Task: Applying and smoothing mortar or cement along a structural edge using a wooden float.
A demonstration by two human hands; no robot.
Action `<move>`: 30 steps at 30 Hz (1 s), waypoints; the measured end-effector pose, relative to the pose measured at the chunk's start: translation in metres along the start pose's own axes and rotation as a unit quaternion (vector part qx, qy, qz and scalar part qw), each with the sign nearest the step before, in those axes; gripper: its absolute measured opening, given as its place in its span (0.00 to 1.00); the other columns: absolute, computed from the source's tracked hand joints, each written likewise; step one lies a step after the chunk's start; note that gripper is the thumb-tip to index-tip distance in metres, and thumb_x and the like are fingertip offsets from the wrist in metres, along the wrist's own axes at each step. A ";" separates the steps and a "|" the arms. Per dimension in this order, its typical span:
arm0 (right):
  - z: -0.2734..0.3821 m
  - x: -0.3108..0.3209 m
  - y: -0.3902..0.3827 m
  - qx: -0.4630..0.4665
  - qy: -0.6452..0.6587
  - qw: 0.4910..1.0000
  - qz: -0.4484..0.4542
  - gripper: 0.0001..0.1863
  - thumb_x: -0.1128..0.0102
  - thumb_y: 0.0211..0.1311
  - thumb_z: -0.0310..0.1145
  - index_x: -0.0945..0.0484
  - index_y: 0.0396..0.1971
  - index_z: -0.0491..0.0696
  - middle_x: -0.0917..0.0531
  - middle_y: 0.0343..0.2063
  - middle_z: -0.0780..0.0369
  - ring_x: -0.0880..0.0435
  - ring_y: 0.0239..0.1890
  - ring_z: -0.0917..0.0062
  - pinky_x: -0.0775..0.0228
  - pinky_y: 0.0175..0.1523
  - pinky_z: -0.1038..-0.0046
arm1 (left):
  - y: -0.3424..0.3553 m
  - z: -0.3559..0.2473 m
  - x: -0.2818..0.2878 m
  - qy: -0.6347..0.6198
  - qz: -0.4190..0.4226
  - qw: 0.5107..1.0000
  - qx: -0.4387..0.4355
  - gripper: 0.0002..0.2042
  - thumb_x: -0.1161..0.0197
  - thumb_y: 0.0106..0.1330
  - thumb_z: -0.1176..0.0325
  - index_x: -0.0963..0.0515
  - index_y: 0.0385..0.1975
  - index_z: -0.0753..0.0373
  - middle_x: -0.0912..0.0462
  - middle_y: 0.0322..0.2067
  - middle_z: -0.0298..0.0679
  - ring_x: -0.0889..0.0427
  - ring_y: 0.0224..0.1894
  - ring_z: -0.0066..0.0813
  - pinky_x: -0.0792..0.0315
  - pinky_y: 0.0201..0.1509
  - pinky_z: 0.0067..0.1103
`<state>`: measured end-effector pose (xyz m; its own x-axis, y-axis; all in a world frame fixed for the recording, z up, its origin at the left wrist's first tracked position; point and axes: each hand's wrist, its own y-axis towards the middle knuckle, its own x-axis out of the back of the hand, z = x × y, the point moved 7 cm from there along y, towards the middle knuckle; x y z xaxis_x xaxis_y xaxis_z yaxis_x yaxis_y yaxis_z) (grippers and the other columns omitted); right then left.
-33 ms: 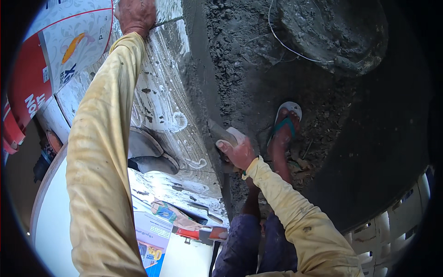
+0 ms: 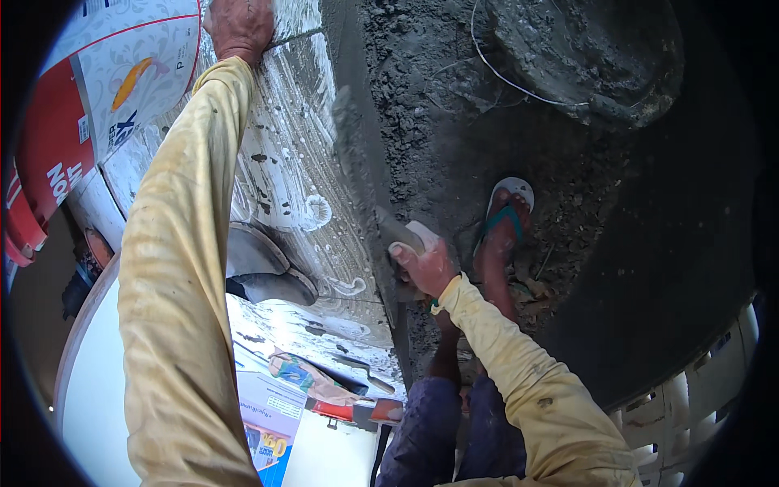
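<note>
My right hand (image 2: pixel 426 264) is closed around the grey handle of a mortar-smeared trowel (image 2: pixel 399 230). The trowel lies along a strip of wet grey mortar (image 2: pixel 347 61) at the edge of a white-streaked, grimy surface (image 2: pixel 284 174). Its blade is hard to tell apart from the mortar. At the top left, my left hand (image 2: pixel 240 31) leans on the same surface, next to a printed sheet. That hand's fingers are hidden, so their grip does not show.
A large round tub of grey mortar with a wire handle (image 2: pixel 584 49) stands at the upper right. My sandalled foot (image 2: pixel 507 215) is on the dirt below it. A printed red and white sheet (image 2: pixel 65 138), a crumpled cloth (image 2: pixel 304 375) and a small trowel (image 2: pixel 365 373) lie to the left.
My right hand and the trowel have shifted slightly to the right. My left hand stays in place.
</note>
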<state>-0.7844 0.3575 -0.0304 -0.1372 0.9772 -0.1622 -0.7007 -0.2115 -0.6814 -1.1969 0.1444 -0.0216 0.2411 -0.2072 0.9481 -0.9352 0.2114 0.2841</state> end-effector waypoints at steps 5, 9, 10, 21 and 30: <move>-0.021 0.065 0.071 -0.037 0.078 0.996 -0.036 0.27 0.48 0.72 0.56 0.24 0.35 0.42 0.23 0.25 0.64 0.26 0.32 0.79 0.33 0.41 0.71 | -0.031 -0.043 0.041 -0.089 0.006 0.991 -0.096 0.30 0.54 0.75 0.49 0.38 0.67 0.69 0.36 0.65 0.57 0.41 0.70 0.53 0.49 0.75 0.38; -0.012 0.093 0.163 0.041 0.036 0.997 -0.051 0.25 0.52 0.76 0.53 0.22 0.40 0.42 0.20 0.35 0.66 0.28 0.41 0.82 0.35 0.53 0.76 | -0.109 -0.058 0.052 -0.134 0.031 0.990 0.029 0.32 0.54 0.74 0.45 0.38 0.68 0.64 0.40 0.68 0.56 0.47 0.74 0.52 0.57 0.77 0.41; -0.008 0.094 0.183 0.068 0.027 0.996 -0.055 0.25 0.52 0.76 0.53 0.21 0.42 0.43 0.20 0.36 0.66 0.28 0.41 0.82 0.35 0.54 0.77 | -0.121 -0.058 0.049 -0.148 0.042 0.985 0.078 0.33 0.56 0.75 0.45 0.39 0.69 0.67 0.41 0.69 0.58 0.47 0.74 0.53 0.58 0.77 0.40; 0.021 0.057 0.246 -0.079 0.214 0.972 -0.059 0.32 0.45 0.66 0.64 0.17 0.41 0.45 0.19 0.30 0.63 0.27 0.25 0.82 0.32 0.30 0.77 | -0.135 -0.060 0.050 -0.032 0.043 0.997 0.046 0.30 0.53 0.73 0.42 0.34 0.67 0.53 0.40 0.69 0.47 0.49 0.75 0.50 0.61 0.75 0.48; 0.039 0.056 0.229 0.001 0.085 0.995 -0.042 0.35 0.48 0.69 0.64 0.18 0.42 0.40 0.18 0.35 0.63 0.27 0.38 0.78 0.33 0.49 0.74 | -0.133 -0.060 0.046 -0.021 0.044 0.998 0.039 0.31 0.52 0.71 0.40 0.35 0.67 0.53 0.41 0.70 0.48 0.50 0.75 0.50 0.61 0.75 0.49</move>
<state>-0.9804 0.3646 -0.1678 0.0423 0.9737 -0.2239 -0.7066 -0.1292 -0.6957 -1.0459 0.1637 -0.0068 0.1474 -0.2310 0.9617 -0.9702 0.1551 0.1860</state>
